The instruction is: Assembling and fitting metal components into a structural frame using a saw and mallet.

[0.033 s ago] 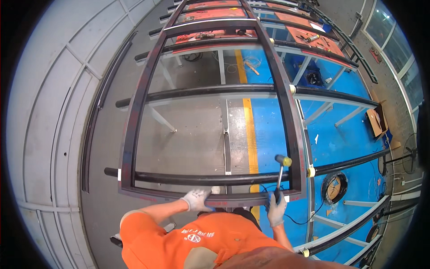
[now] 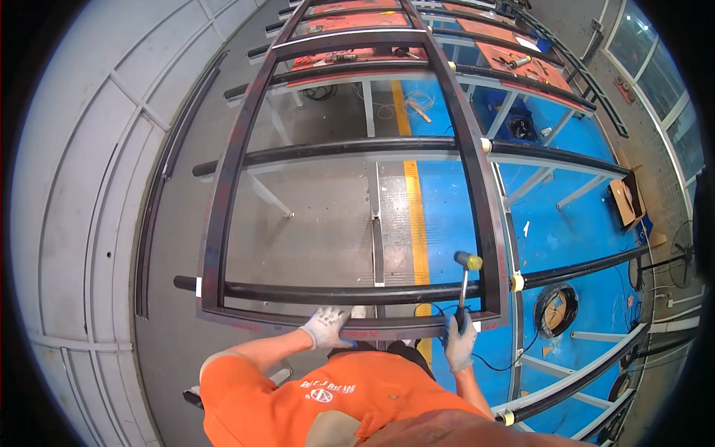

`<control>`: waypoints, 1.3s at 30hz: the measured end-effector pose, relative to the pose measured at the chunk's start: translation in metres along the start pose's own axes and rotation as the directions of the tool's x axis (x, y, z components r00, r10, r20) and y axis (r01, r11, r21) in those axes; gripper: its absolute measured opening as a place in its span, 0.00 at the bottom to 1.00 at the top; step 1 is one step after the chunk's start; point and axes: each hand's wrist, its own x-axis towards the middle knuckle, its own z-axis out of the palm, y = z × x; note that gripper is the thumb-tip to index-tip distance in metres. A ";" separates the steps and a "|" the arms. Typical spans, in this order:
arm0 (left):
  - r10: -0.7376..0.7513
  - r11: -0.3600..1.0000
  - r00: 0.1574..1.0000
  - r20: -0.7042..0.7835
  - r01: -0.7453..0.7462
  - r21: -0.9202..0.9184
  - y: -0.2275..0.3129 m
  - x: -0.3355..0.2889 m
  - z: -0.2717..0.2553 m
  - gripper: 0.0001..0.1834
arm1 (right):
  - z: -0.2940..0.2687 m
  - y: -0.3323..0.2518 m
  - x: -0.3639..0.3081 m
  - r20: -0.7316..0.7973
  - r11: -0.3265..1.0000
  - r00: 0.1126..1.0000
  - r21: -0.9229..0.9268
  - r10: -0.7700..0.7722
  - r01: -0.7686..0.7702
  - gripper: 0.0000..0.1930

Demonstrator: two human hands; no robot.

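Note:
A long dark metal frame [image 2: 467,149] with a crossbar lies across several black padded rails, its near end in front of my waist. My left hand [image 2: 326,328], in a white and grey glove, grips the near bar left of its middle, fingers over the top. Near the right corner, my gloved right hand [image 2: 459,344] is closed round the dark handle of a mallet [image 2: 468,260]. The mallet stands up from the fist; its grey and yellow head is inside the frame corner, beside the right side bar. Parts of both palms are hidden.
Black padded support rails [image 2: 357,150] cross under the frame and stick out on both sides. Orange worktops [image 2: 514,63] with tools stand farther off. At right are a cardboard box [image 2: 628,200], a black coil [image 2: 556,312] and a cable on blue floor. A pale panelled wall [image 2: 82,186] runs along the left.
The mallet head has tipped very slightly left and up in my right hand. My left hand stays on the near bar, raised a little.

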 end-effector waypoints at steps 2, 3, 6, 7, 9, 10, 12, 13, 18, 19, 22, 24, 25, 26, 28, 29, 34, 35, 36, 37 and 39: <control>-0.012 0.997 0.998 -0.065 0.017 0.073 -0.005 -0.005 0.005 0.47 | 0.002 0.001 0.013 0.032 0.999 0.999 0.009 -0.041 0.041 0.08; -0.010 0.993 0.996 -0.093 0.021 0.112 -0.009 -0.006 0.009 0.46 | 0.003 0.001 0.016 0.152 0.995 0.987 -0.087 0.052 -0.039 0.09; -0.005 0.998 0.998 -0.064 0.010 0.069 -0.021 0.001 0.001 0.44 | 0.016 -0.001 0.019 0.337 0.980 0.941 -0.192 0.022 0.046 0.13; -0.007 1.000 1.000 -0.002 0.007 -0.016 -0.026 0.001 -0.006 0.42 | 0.026 0.009 0.021 0.319 0.981 0.947 -0.192 0.032 0.031 0.13; 0.004 0.984 0.992 0.126 0.018 -0.176 -0.037 0.004 -0.011 0.39 | 0.045 0.036 0.025 0.546 0.913 0.824 -0.243 -0.151 0.328 0.18; 0.016 0.976 0.980 0.198 0.027 -0.215 -0.044 0.010 -0.011 0.36 | 0.049 0.032 0.027 0.523 0.913 0.837 -0.245 -0.159 0.327 0.18; 0.043 0.975 0.963 0.267 0.019 -0.223 -0.050 0.018 -0.007 0.34 | 0.057 0.025 0.030 0.662 0.871 0.749 -0.370 0.004 0.323 0.20; 0.070 0.970 0.969 0.236 -0.010 -0.245 -0.049 0.017 -0.002 0.33 | 0.062 0.020 0.031 0.719 0.841 0.689 -0.427 0.092 0.333 0.21; 0.142 0.953 0.974 0.178 -0.086 -0.292 -0.030 0.000 -0.052 0.34 | 0.066 0.004 0.033 0.732 0.786 0.663 -0.498 0.156 0.366 0.23; 0.154 0.948 0.972 0.179 -0.094 -0.305 -0.027 -0.009 -0.059 0.34 | 0.065 0.001 0.031 0.730 0.787 0.679 -0.459 0.070 0.412 0.23; 0.143 0.975 0.987 0.074 -0.128 -0.179 -0.036 -0.032 -0.064 0.36 | 0.068 -0.004 0.027 0.640 0.787 0.768 -0.463 -0.023 0.408 0.23; 0.152 0.985 0.985 -0.087 -0.158 -0.067 -0.036 -0.027 -0.084 0.37 | 0.058 -0.027 0.018 0.600 0.820 0.794 -0.402 -0.100 0.407 0.21; 0.197 0.980 0.979 -0.047 -0.198 -0.019 -0.026 -0.022 -0.101 0.37 | 0.046 -0.037 0.013 0.477 0.820 0.843 -0.360 -0.248 0.445 0.20; 0.168 0.986 0.980 -0.104 -0.168 0.011 -0.011 -0.024 -0.114 0.37 | 0.034 -0.043 0.007 0.340 0.806 0.858 -0.330 -0.384 0.492 0.18; 0.130 0.991 0.969 -0.210 -0.120 0.063 0.017 -0.024 -0.132 0.36 | 0.014 -0.040 -0.002 0.062 0.870 0.914 -0.285 -0.402 0.402 0.18; 0.113 0.992 0.959 -0.260 -0.093 0.086 0.028 -0.020 -0.136 0.36 | 0.003 -0.037 -0.007 -0.166 0.899 0.894 -0.223 -0.416 0.377 0.18; 0.149 0.934 0.938 -0.314 -0.237 -0.266 0.058 0.031 -0.133 0.30 | -0.094 0.019 -0.030 -0.471 0.953 0.866 0.303 0.167 -0.019 0.15; 0.139 0.896 0.948 -0.287 -0.244 -0.371 0.078 0.043 -0.135 0.27 | -0.116 0.037 -0.041 -0.512 0.908 0.812 0.417 0.279 -0.049 0.14; 0.124 0.850 0.959 -0.254 -0.235 -0.472 0.104 0.051 -0.140 0.23 | -0.137 0.057 -0.054 -0.532 0.846 0.750 0.530 0.393 -0.067 0.12; 0.138 0.863 0.963 -0.231 -0.231 -0.450 0.128 0.059 -0.146 0.23 | -0.155 0.080 -0.068 -0.571 0.847 0.682 0.514 0.457 -0.137 0.12; 0.159 0.816 0.962 -0.223 -0.255 -0.519 0.182 0.082 -0.158 0.18 | -0.180 0.148 -0.095 -0.528 0.700 0.506 0.670 0.683 -0.247 0.13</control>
